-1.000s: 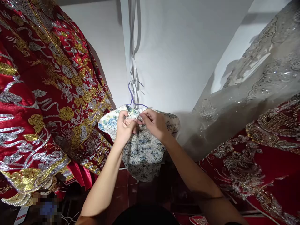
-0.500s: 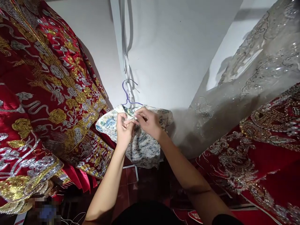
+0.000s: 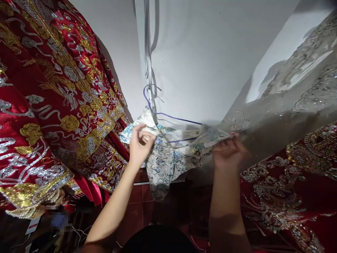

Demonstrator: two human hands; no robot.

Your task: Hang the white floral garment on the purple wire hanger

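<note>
A white shirt point(image 3: 160, 165) with a blue floral print hangs in front of the wall on a thin purple hanger point(image 3: 181, 118). Its neck is spread wide, baring most of the hanger's right side. My left hand point(image 3: 142, 144) is closed in a pinch on the shirt's front edge, left of the neck opening. Out to the right, my right hand point(image 3: 229, 151) grips the shirt's other side, stretching the cloth past the hanger's right end; its fingers are slightly blurred. On the left, the cloth still covers the hanger's shoulder.
Red garments with gold and silver embroidery point(image 3: 79, 105) hang close on the left. To the right are a sheer beaded white dress point(image 3: 297, 84) and a red beaded garment point(image 3: 295, 182). A white strap point(image 3: 149, 45) runs down the wall to the hanger hook.
My hands were together at the shirt's collar. The right hand has moved far right with the cloth, opening the neck and baring the hanger. My left hand stays near the collar.
</note>
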